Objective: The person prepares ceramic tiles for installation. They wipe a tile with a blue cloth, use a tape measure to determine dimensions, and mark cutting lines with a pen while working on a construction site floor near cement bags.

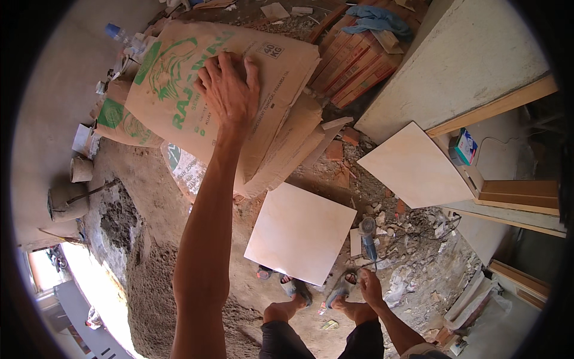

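My left arm reaches forward, and my left hand (230, 90) leans on the top of a stacked brown paper cement sack (281, 66). Its fingers are spread and slightly bent, holding nothing. Low beside my right foot is my right hand (371, 286), its fingers curled closed; what they hold, if anything, is too small to make out. A square cream tile (302, 233) lies in front of my feet. Just right of that tile, an angle grinder (368, 232) sits on the rubble, beyond my right hand. Another cream tile (415, 167) leans by the wall at the right.
Broken tile and rubble (412, 263) cover the ground at the right. Tile boxes (359, 63) with a blue cloth (376, 20) stand at the far right. A heap of sand (161, 299) and a bucket (67, 201) are at the left. Wooden frames (520, 196) border the right side.
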Available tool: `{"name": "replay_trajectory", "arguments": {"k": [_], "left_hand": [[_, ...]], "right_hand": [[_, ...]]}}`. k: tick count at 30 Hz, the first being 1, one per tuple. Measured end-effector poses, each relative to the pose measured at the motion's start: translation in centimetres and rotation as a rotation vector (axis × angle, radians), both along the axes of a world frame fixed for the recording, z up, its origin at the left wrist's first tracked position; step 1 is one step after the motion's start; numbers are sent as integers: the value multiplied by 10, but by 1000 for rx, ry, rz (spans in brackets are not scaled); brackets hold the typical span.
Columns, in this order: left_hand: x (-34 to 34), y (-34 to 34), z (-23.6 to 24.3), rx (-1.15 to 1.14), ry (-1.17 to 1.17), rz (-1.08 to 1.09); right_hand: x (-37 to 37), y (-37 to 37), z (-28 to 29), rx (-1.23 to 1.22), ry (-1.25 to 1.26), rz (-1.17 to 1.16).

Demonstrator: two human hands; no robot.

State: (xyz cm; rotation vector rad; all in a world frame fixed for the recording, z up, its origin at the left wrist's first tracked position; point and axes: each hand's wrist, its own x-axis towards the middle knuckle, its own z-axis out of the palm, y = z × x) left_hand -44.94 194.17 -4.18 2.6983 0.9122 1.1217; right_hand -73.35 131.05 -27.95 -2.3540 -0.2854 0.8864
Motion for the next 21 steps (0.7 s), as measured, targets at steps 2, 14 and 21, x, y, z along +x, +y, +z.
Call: {"name": "replay_trajectory", "arguments": {"k": [2, 14, 21], "left_hand": [[-12, 9, 3, -4, 33, 15], [-3, 16, -3, -89, 157, 66], [-6, 20, -4, -98, 205, 88]], "right_hand": [[92, 107, 3, 209, 8, -87], [688, 483, 123, 1113, 186, -684], [747, 500, 170, 1133, -54, -631]]}}
